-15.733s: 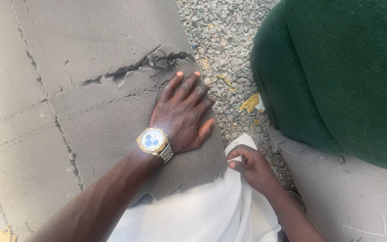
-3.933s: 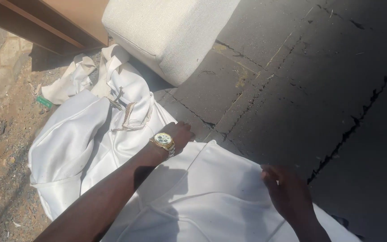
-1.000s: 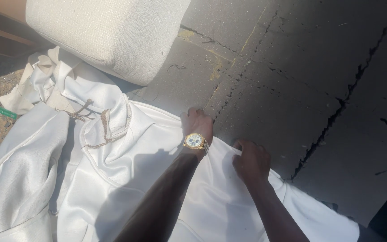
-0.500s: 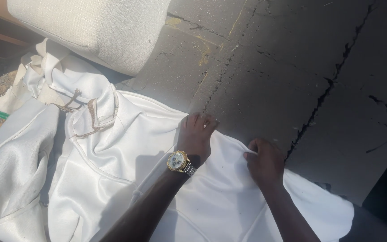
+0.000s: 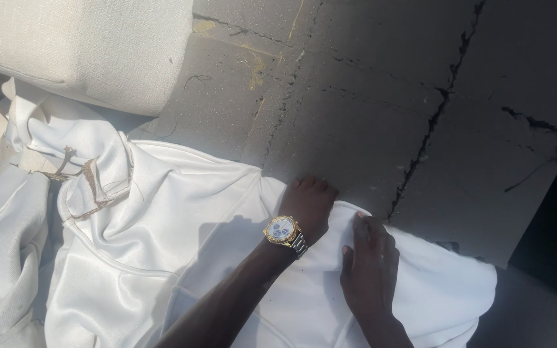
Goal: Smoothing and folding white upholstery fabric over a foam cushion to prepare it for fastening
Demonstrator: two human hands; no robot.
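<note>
One glossy white satin cloth (image 5: 162, 258) spreads across the lower frame over the cracked grey concrete slab (image 5: 369, 96), both hands pressing flat on its upper edge: left hand (image 5: 309, 205), right hand (image 5: 369, 264).

**Both hands pressed flat, side by side**

The left hand (image 5: 311, 203) lies palm down, fingers together and pointing away — its forearm reaches in diagonally from below. The right hand (image 5: 369, 264) rests just beside it, also palm down, fingers extended, thumb (image 5: 347, 256) out toward the left wrist.
</note>
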